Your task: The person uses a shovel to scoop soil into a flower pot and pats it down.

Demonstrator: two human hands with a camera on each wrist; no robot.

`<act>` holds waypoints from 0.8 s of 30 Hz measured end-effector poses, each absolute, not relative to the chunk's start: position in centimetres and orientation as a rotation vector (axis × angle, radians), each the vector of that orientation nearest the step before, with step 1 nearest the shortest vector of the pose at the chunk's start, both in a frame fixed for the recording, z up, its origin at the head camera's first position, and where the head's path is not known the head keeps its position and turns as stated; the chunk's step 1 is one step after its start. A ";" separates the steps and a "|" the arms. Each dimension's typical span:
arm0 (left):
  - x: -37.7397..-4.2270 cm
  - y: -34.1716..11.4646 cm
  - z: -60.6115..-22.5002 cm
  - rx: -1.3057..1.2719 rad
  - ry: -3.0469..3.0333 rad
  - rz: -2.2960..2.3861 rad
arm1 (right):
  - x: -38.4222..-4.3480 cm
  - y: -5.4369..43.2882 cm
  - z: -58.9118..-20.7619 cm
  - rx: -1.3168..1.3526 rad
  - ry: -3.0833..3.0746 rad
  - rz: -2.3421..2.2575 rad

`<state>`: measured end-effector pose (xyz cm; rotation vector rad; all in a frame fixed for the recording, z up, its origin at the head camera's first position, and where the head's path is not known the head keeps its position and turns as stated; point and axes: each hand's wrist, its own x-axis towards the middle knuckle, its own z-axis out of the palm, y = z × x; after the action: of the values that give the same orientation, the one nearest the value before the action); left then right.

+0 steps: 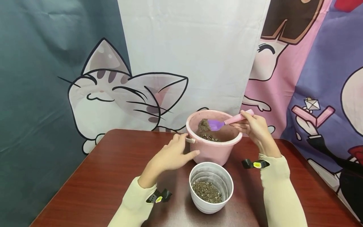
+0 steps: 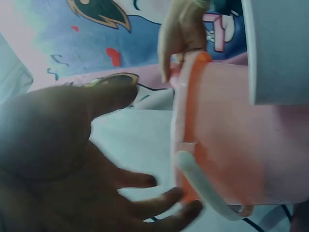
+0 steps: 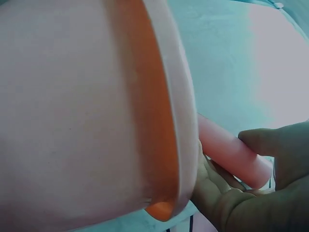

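Over the tub [image 1: 215, 152], a scoop [image 1: 228, 121] holds dirt [image 1: 203, 125].
The right hand [image 1: 256, 127] pinches its handle [image 3: 232, 151], maybe there so loose dirt falls back in. The left hand [image 1: 173, 154], fingers wide, is beside the tub, perhaps to steady it. A pot [image 1: 208, 207] stands just in front of the tub.

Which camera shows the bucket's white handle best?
The left wrist view: there the white handle looks big, its curve clear. The head view shows it small, beside the left hand; the right wrist view shows the bucket but not that handle.
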<state>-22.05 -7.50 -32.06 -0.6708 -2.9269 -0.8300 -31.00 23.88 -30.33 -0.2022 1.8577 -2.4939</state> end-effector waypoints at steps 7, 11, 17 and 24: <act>-21.1 -7.9 -31.5 -1.099 -3.188 -0.551 | -29.5 25.0 -31.1 -0.483 1.857 -2.483; -20.9 -7.8 -31.6 -1.188 -3.213 -0.502 | -29.2 25.3 -31.1 -0.510 1.807 -2.526; -21.1 -7.3 -32.3 -1.291 -3.229 -0.492 | -29.2 25.5 -31.1 -0.565 1.822 -2.498; -21.2 -6.5 -32.9 -1.381 -3.214 -0.534 | -29.0 26.0 -30.9 -0.637 1.813 -2.458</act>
<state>-21.19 -6.52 -32.91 -1.3814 -3.2136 -0.5336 -28.97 25.97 -30.89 -0.6369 1.8127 -2.4580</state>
